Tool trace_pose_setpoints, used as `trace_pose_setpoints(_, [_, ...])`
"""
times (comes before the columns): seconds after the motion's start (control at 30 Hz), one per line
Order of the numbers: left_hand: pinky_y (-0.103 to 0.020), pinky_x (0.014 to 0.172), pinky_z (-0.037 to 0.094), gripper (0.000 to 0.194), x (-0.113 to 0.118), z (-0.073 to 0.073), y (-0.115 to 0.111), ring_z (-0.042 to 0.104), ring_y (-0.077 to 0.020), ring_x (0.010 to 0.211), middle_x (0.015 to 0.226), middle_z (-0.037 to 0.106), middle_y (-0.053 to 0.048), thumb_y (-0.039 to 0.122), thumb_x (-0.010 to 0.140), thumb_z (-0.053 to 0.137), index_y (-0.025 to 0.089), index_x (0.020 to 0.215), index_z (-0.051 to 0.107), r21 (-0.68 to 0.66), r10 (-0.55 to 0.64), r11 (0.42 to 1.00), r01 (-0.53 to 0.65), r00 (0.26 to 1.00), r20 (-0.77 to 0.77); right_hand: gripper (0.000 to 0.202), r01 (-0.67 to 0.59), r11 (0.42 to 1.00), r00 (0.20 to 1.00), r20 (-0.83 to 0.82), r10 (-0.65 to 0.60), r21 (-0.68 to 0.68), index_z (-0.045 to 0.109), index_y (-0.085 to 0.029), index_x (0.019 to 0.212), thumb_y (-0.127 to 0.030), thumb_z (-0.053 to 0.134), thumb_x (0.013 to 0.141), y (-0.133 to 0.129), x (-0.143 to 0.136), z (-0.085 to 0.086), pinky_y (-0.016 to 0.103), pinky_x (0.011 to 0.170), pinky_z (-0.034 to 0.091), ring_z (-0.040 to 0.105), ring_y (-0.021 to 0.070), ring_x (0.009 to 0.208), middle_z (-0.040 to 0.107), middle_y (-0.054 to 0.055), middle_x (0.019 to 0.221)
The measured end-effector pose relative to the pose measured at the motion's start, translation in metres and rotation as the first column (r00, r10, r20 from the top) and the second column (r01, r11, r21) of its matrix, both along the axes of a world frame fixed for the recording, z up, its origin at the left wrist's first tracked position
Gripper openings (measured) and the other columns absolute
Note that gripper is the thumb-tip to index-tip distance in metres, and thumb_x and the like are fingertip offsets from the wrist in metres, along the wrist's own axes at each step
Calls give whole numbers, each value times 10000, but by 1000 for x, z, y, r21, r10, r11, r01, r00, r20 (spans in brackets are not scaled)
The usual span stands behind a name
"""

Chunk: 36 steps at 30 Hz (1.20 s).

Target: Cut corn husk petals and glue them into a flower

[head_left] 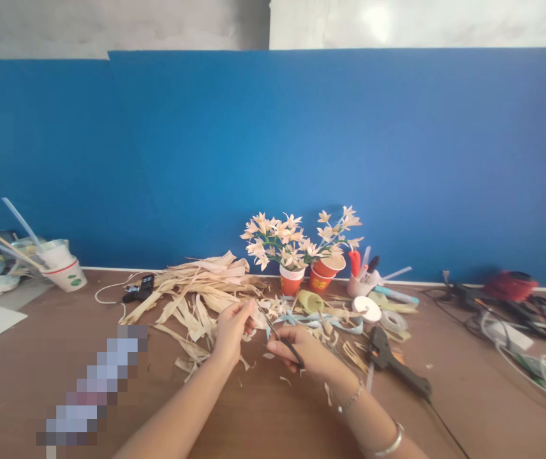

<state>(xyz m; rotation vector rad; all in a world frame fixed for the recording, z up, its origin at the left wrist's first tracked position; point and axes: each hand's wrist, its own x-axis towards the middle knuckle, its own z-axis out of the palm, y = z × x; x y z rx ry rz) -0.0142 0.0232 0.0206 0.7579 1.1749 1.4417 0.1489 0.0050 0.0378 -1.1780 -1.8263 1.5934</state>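
My left hand is closed in a pinch on a small pale piece of dried husk. In my right hand is a pair of dark-handled scissors, its blades pointing up and left towards that piece. Whether the blades touch it is too small to tell. A heap of dried corn husks lies behind and left of my left hand. Beyond my hands, artificial flowers with pale petals stand in red paper cups. Light blue ribbon and husk scraps surround the scissors.
A black glue gun lies right of my right hand, its cord running to the front edge. Further right are cables and a red object. A white cup with sticks stands left. The blue panel closes off the back.
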Motion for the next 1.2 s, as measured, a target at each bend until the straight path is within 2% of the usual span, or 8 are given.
trace_pose_setpoints(0.27, [-193, 418, 370, 328, -7, 3, 3, 493, -105, 439, 500, 589, 14, 385, 649, 696, 127, 849, 729, 22, -45, 999, 49, 989, -141, 466, -31, 999, 999, -21, 32, 28, 553, -159, 680, -617, 602, 751, 5, 5, -13, 186, 418, 263, 378, 62, 389, 435, -75, 425])
trace_pose_setpoints(0.43, [-194, 415, 353, 313, -10, 3, 6, 456, -98, 429, 477, 562, 22, 372, 654, 691, 146, 861, 753, 32, -52, 998, 59, 979, -197, 476, -44, 998, 999, -4, 44, 42, 569, -155, 679, -624, 588, 756, 4, 4, -10, 186, 413, 265, 374, 62, 384, 426, -77, 420])
trace_pose_setpoints(0.57, [-193, 398, 318, 306, -12, 4, 7, 433, -97, 419, 448, 524, 32, 381, 644, 706, 152, 842, 755, 23, -71, 997, 77, 979, -190, 475, -49, 998, 999, -5, 50, 41, 568, -155, 674, -623, 588, 754, 4, 4, -9, 185, 406, 262, 367, 62, 380, 421, -77, 415])
trace_pose_setpoints(0.67, [-196, 406, 325, 350, -12, 4, 7, 437, -97, 425, 457, 515, 33, 399, 670, 687, 143, 902, 742, 20, -96, 995, 100, 981, -167, 471, -34, 999, 999, -24, 35, 22, 553, -160, 666, -623, 602, 741, 5, 4, -11, 184, 393, 246, 353, 58, 366, 415, -80, 407])
trace_pose_setpoints(0.8, [-204, 482, 402, 460, -9, 3, 6, 533, -110, 528, 621, 604, 20, 344, 616, 742, 155, 1029, 670, 49, -133, 990, 134, 991, -17, 475, 13, 1000, 999, -43, -13, -6, 539, -168, 680, -635, 617, 718, 6, 3, -15, 182, 370, 230, 365, 59, 354, 425, -79, 417])
trace_pose_setpoints(0.9, [-201, 516, 422, 473, -6, 2, 5, 583, -116, 590, 732, 659, -6, 256, 546, 782, 148, 980, 629, 49, -142, 989, 138, 985, 102, 475, 28, 1000, 998, -56, -28, 0, 532, -168, 682, -633, 627, 714, 7, 3, -18, 176, 366, 240, 375, 57, 355, 430, -78, 428])
trace_pose_setpoints(0.97, [-194, 506, 413, 422, -4, 1, 5, 581, -108, 570, 724, 668, -12, 231, 526, 788, 140, 902, 618, 37, -127, 992, 124, 983, 133, 475, 30, 1000, 998, -64, -30, -2, 530, -169, 680, -632, 632, 711, 7, 3, -19, 176, 363, 241, 375, 57, 356, 429, -77, 430])
trace_pose_setpoints(1.2, [-191, 527, 416, 312, -8, -1, 7, 568, -93, 545, 649, 656, -4, 257, 526, 801, 131, 752, 626, 50, -93, 995, 90, 993, 76, 464, 30, 999, 995, -91, -33, -27, 553, -163, 693, -617, 648, 706, 8, 4, -24, 182, 362, 222, 343, 56, 356, 412, -80, 418])
